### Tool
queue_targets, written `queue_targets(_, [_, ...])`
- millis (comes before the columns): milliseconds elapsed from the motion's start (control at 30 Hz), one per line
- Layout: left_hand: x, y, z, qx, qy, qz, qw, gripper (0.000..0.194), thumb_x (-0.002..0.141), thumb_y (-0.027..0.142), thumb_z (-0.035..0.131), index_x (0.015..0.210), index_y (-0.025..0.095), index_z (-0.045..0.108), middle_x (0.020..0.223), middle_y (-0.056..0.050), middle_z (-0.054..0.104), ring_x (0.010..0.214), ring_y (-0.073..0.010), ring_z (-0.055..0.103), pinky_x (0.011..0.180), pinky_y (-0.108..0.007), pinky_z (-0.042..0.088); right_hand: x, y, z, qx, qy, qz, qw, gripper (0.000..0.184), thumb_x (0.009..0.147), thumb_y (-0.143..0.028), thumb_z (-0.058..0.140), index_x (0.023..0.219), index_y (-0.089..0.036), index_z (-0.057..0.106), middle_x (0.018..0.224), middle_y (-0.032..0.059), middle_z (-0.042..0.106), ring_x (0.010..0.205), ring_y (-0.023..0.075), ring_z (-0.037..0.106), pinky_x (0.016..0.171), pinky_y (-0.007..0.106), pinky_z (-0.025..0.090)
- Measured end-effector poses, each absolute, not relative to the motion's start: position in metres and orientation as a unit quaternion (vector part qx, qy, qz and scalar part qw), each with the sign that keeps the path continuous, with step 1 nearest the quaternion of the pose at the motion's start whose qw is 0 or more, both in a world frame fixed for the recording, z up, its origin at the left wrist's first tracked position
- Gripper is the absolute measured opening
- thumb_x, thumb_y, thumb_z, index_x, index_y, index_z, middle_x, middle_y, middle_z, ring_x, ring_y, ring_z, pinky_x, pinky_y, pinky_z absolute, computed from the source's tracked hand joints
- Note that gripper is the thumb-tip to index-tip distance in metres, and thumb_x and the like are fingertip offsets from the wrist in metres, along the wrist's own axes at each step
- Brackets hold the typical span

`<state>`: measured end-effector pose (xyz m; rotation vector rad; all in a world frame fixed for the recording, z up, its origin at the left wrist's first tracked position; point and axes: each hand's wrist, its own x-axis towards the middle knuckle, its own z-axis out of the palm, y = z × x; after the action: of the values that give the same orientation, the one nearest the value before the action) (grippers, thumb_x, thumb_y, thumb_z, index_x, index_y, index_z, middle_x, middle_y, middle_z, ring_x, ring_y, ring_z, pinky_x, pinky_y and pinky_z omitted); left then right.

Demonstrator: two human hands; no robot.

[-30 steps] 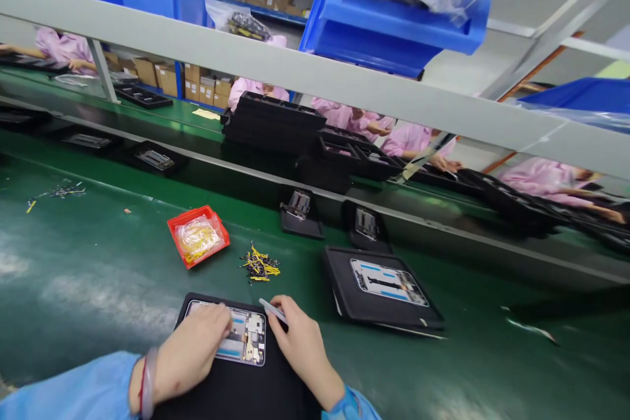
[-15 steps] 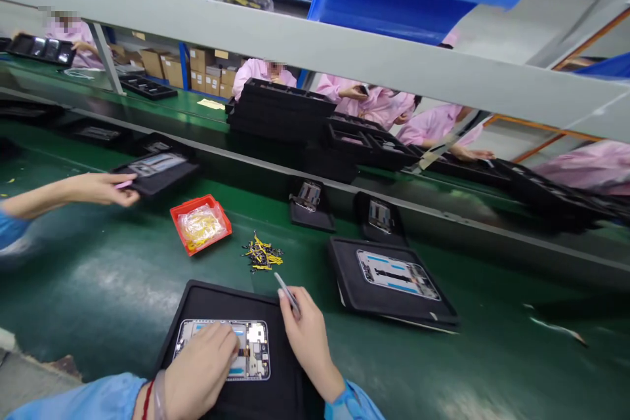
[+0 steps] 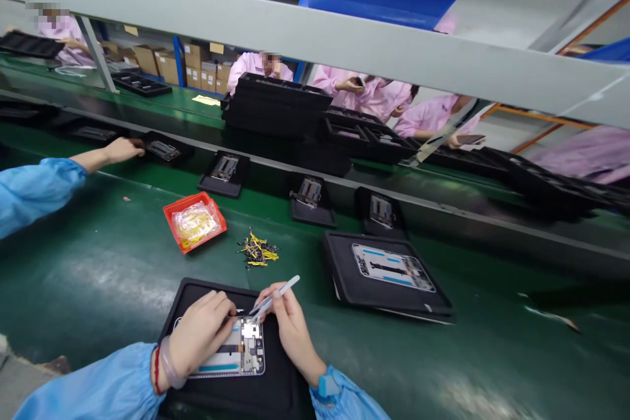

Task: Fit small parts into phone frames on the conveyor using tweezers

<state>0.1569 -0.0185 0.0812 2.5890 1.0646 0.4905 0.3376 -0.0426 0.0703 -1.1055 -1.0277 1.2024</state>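
Observation:
An opened phone frame [image 3: 241, 353] lies in a black tray [image 3: 275, 384] in front of me on the green belt. My left hand [image 3: 199, 333] rests on the frame's left half, fingers curled and pinched at its upper edge. My right hand [image 3: 290, 328] is closed on a pair of silver tweezers [image 3: 274, 295], whose tip points down-left at the frame's top end. A small heap of yellow and black parts [image 3: 256, 253] sits just beyond the tray. A red dish [image 3: 195, 221] with a bag of yellow parts is to the left of the heap.
A second black tray with a phone frame [image 3: 388, 269] lies to the right. Small black trays [image 3: 310, 200] line the belt's far side, with stacked trays [image 3: 275, 108] behind. A co-worker's arm in a blue sleeve [image 3: 34, 187] reaches in from the left. People in pink work opposite.
My right hand swung the tweezers from pointing away to pointing down at the frame. My left hand shifted toward the frame's top. The co-worker's hand moved farther up the belt.

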Motion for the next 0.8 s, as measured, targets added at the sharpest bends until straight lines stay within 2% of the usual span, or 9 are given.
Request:
queue_targets(100, [0.157, -0.017, 0.081, 0.903, 0.364, 0.174, 0.149, 0.017, 0.088, 0.013, 0.042, 0.08, 0.019, 0.057, 0.077, -0.002, 0.061, 0.072, -0.0171, 0.058, 0.065, -0.026, 0.047, 0.34, -0.044, 0.073, -0.464, -0.474, 0.508, 0.55, 0.037, 0.083, -0.059, 0.056, 0.088, -0.024, 0.047, 0.076, 0.0019, 0.063, 0.064, 0.0168, 0.064, 0.063, 0.031, 0.056])
queue_targets(233, [0.159, -0.015, 0.079, 0.905, 0.359, 0.171, 0.149, 0.014, 0.086, 0.011, 0.047, 0.078, 0.018, 0.057, 0.075, -0.001, 0.059, 0.071, -0.0166, 0.057, 0.064, -0.026, 0.046, 0.343, -0.048, 0.071, -0.482, -0.516, 0.474, 0.526, 0.033, 0.081, -0.05, 0.063, 0.093, -0.024, 0.048, 0.083, 0.0037, 0.064, 0.077, 0.0199, 0.067, 0.071, 0.033, 0.056])
queue_targets(433, [0.16, -0.016, 0.077, 0.903, 0.356, 0.179, 0.159, 0.015, 0.086, 0.01, 0.048, 0.076, 0.018, 0.056, 0.073, 0.0, 0.057, 0.069, -0.016, 0.057, 0.063, -0.024, 0.045, 0.344, -0.054, 0.071, -0.514, -0.582, 0.381, 0.502, 0.012, 0.085, -0.032, 0.059, 0.088, -0.022, 0.053, 0.08, 0.0038, 0.067, 0.076, 0.0201, 0.068, 0.07, 0.032, 0.055])
queue_targets(800, [0.159, -0.015, 0.08, 0.893, 0.361, 0.183, 0.199, 0.015, 0.086, 0.011, 0.048, 0.077, 0.018, 0.057, 0.074, 0.0, 0.057, 0.071, -0.0162, 0.057, 0.065, -0.025, 0.046, 0.343, -0.055, 0.071, -0.52, -0.616, 0.336, 0.487, 0.001, 0.086, -0.023, 0.054, 0.085, -0.022, 0.054, 0.077, 0.0038, 0.068, 0.073, 0.0185, 0.068, 0.068, 0.029, 0.055])
